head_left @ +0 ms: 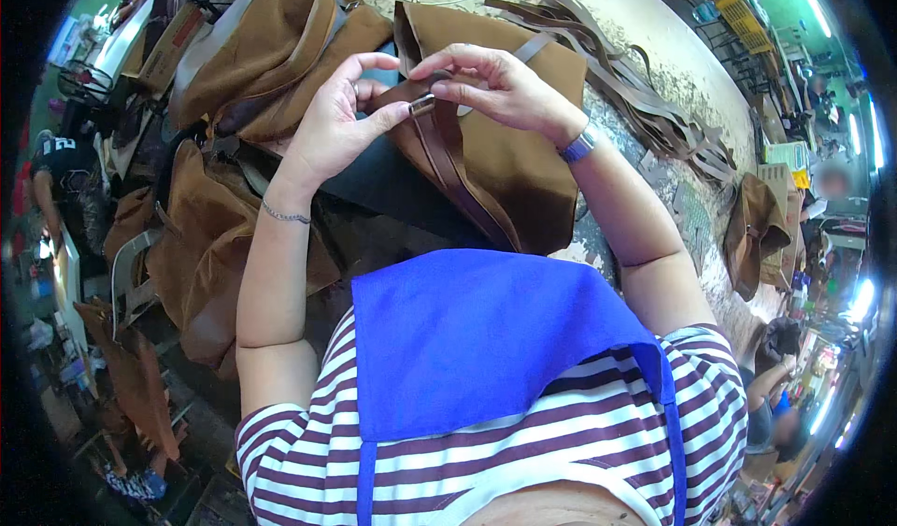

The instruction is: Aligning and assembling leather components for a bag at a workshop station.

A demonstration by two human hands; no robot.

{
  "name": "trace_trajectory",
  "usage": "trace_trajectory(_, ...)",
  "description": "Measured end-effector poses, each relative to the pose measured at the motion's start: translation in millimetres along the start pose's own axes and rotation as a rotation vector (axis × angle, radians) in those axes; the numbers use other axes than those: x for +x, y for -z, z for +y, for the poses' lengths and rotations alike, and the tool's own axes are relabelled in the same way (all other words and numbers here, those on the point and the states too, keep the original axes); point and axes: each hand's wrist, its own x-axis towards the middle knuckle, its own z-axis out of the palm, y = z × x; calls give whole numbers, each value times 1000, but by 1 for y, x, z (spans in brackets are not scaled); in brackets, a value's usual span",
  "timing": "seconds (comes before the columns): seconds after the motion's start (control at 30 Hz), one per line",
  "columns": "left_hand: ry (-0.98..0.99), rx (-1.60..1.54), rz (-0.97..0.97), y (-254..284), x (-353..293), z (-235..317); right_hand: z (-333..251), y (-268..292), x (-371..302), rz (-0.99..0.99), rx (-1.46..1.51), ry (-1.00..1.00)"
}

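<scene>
Hands (pixel 420 96) around half-hidden metal buckle (pixel 422 106) on strap (pixel 448 162)

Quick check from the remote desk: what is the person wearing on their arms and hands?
Both forearms are bare. The left hand has a thin silver chain bracelet at the wrist; the right hand has a blue-strapped wristwatch. Short maroon-and-white striped sleeves cover the upper arms.

Striped shirt (pixel 561 451), blue apron (pixel 486 339), blue wristwatch (pixel 580 145).

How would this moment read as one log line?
left hand: pinching buckle | right hand: on strap | brown bag beneath | more bags at left
</scene>
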Motion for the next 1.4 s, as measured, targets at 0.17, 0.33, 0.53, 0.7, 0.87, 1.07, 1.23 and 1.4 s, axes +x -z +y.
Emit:
trace_trajectory(0.17,-41,167,15,-12,-10,9,-16,7,-5,-5,-310,70)
trace_trajectory(0.33,-65,213,98,-26,-12,17,-25,11,-14,21,-331,22)
trace_trajectory(0.53,-6,161,72,-29,-8,23,-30,16,-19,4,-266,-30)
trace_trajectory(0.7,-1,222,27,-28,-4,21,-25,18,-19,-24,-391,-18)
trace_trajectory(0.87,37,191,10,-28,-3,19,-22,17,-20,-30,-388,-5)
trace_trajectory(1.07,33,144,6,-25,-2,9,-25,15,-20,46,-360,2)
trace_trajectory(1.23,-19,70,28,-33,-1,4,-43,18,-21,118,-724,45)
trace_trajectory(1.4,-20,98,42,-50,0,9,-78,25,-23,-44,-892,-247)
